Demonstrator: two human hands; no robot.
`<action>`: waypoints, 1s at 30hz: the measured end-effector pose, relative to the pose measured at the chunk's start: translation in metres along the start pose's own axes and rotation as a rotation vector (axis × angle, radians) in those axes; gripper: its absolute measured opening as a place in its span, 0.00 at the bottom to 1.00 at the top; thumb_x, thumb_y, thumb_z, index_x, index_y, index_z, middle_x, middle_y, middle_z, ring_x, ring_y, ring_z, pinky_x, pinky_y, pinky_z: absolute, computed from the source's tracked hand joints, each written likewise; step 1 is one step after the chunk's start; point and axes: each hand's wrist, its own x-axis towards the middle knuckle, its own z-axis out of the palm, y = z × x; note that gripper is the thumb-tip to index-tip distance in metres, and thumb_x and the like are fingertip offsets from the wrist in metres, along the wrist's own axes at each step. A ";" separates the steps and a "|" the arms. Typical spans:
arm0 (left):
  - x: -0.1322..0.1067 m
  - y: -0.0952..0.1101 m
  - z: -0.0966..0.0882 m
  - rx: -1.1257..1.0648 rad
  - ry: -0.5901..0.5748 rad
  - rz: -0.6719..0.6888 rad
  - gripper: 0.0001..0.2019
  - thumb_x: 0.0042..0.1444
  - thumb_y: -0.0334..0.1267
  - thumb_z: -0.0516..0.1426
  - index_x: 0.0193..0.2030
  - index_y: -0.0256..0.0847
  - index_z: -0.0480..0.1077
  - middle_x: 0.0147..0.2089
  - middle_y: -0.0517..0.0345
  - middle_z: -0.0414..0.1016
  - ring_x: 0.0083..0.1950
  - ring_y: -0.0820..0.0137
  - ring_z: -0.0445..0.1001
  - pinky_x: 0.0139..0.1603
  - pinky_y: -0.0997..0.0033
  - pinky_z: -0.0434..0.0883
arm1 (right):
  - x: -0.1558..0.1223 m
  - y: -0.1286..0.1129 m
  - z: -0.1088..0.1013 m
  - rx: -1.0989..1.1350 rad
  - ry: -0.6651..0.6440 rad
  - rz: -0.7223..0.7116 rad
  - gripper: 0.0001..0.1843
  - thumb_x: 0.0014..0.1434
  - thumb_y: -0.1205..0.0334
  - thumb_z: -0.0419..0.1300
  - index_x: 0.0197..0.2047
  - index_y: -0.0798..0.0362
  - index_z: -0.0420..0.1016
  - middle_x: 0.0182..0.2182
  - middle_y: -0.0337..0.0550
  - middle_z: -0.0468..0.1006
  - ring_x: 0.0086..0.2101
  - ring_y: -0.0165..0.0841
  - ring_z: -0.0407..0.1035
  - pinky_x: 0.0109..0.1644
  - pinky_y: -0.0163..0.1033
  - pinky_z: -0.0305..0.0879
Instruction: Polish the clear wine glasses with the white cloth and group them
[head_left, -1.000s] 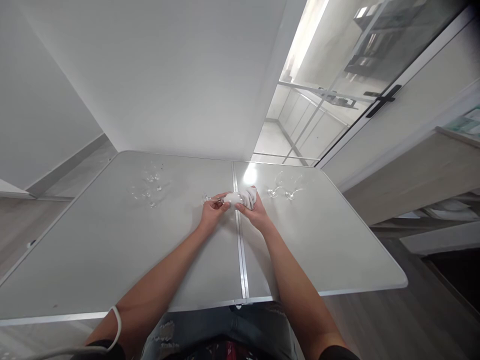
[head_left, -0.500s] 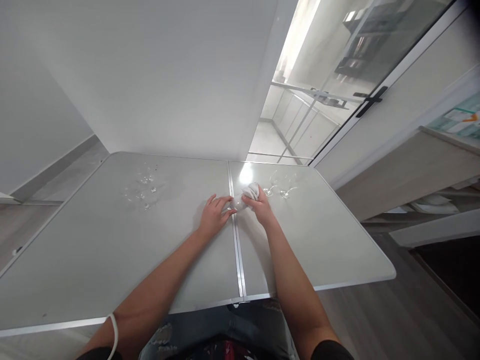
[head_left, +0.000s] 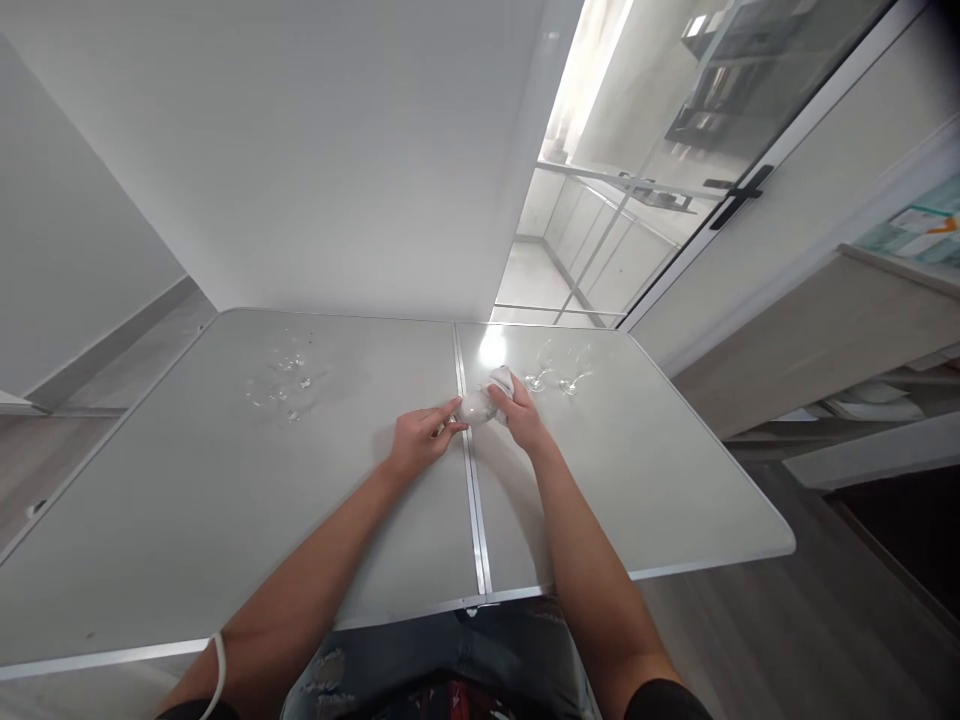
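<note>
A clear stemmed glass point(head_left: 475, 408) lies sideways between my hands, above the table's middle seam. My left hand point(head_left: 422, 440) is closed at its left end, fingertips pinching about the stem or foot, which the fingers mostly hide. My right hand point(head_left: 525, 418) is wrapped round a white cloth point(head_left: 502, 380) and presses it to the rim end of the bowl. How far the cloth reaches inside the glass I cannot tell. Just beyond my right hand stand two clear stemmed glasses point(head_left: 568, 386).
Several more clear glasses point(head_left: 291, 390) stand in a group on the left half of the white folding table point(head_left: 225, 520). A white wall point(head_left: 337, 180) rises behind the table. At the right are a glass door point(head_left: 600, 220) and a wooden shelf unit point(head_left: 810, 340).
My left hand has drawn slightly left, its fingers closer together at the glass's end. More of the bowl now shows between my hands. The cloth has shifted a little in my right hand.
</note>
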 end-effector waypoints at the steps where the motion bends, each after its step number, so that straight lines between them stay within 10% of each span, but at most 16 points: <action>1: 0.000 -0.002 0.000 0.064 0.008 0.030 0.18 0.48 0.48 0.70 0.47 0.51 0.83 0.24 0.58 0.74 0.25 0.73 0.66 0.33 0.72 0.65 | 0.002 0.001 0.003 0.000 0.029 0.029 0.17 0.60 0.44 0.66 0.39 0.48 0.73 0.33 0.37 0.69 0.35 0.33 0.62 0.43 0.38 0.63; 8: -0.004 0.004 0.004 -0.158 -0.086 -0.178 0.23 0.49 0.51 0.69 0.50 0.43 0.82 0.25 0.58 0.73 0.22 0.75 0.61 0.27 0.72 0.60 | -0.003 -0.009 0.001 0.014 -0.022 0.012 0.18 0.59 0.43 0.66 0.39 0.48 0.73 0.31 0.37 0.69 0.33 0.32 0.62 0.41 0.38 0.64; 15: 0.008 0.015 -0.008 -0.766 -0.627 -0.683 0.21 0.52 0.55 0.67 0.28 0.34 0.75 0.23 0.60 0.64 0.17 0.84 0.46 0.19 0.75 0.47 | -0.014 -0.018 -0.007 0.046 -0.126 -0.017 0.22 0.51 0.41 0.71 0.39 0.49 0.76 0.35 0.43 0.72 0.35 0.38 0.66 0.43 0.45 0.68; 22: 0.001 0.007 -0.001 -0.193 -0.072 -0.177 0.20 0.47 0.51 0.70 0.46 0.45 0.82 0.25 0.58 0.73 0.23 0.74 0.62 0.27 0.73 0.60 | 0.001 -0.004 0.001 -0.016 0.072 0.004 0.18 0.56 0.43 0.68 0.38 0.48 0.74 0.31 0.37 0.69 0.34 0.33 0.62 0.40 0.38 0.65; 25: 0.000 0.005 0.000 -0.011 -0.023 0.007 0.16 0.48 0.48 0.70 0.44 0.49 0.83 0.25 0.55 0.74 0.26 0.71 0.66 0.32 0.72 0.63 | 0.008 0.004 0.004 0.039 0.156 0.169 0.19 0.56 0.43 0.68 0.39 0.49 0.74 0.33 0.37 0.70 0.35 0.32 0.63 0.39 0.36 0.63; 30: -0.001 0.007 0.002 -0.159 -0.062 -0.188 0.22 0.47 0.51 0.70 0.47 0.43 0.82 0.24 0.58 0.73 0.22 0.75 0.61 0.26 0.73 0.60 | 0.003 0.002 0.004 0.125 0.133 0.092 0.18 0.57 0.44 0.68 0.39 0.49 0.74 0.32 0.37 0.70 0.33 0.31 0.63 0.37 0.36 0.64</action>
